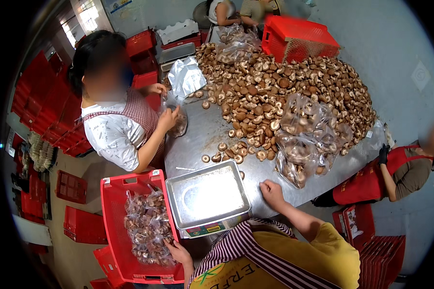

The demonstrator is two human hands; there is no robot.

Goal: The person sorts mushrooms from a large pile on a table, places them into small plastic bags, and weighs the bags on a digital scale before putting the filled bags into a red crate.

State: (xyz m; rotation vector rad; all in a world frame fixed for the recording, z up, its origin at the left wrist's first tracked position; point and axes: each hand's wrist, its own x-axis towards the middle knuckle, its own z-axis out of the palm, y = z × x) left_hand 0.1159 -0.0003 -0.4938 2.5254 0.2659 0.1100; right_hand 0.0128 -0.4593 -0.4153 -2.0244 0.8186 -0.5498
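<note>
My left hand (179, 251) reaches into a red plastic crate (110, 216), its fingers extended against the edge of the bagged mushrooms (150, 231) piled inside. Above the steel table (199, 137) my right hand (272, 194) is loosely curled, with nothing visible in it. Between my hands stands a weighing scale (213, 228) with a shallow metal tray (208, 195) on top, catching bright glare. Several loose shiitake mushrooms (235, 150) lie just beyond the tray. To the right, filled clear plastic bags of mushrooms (300, 148) lean together on the table.
A large heap of shiitake (275, 86) covers the far table, with a tipped red crate (300, 38) on it. At left, a co-worker (126, 119) holds a clear bag (179, 121) beside a silvery bag (187, 77). Another person (383, 173) stands at right. Red crates (47, 101) are stacked at left.
</note>
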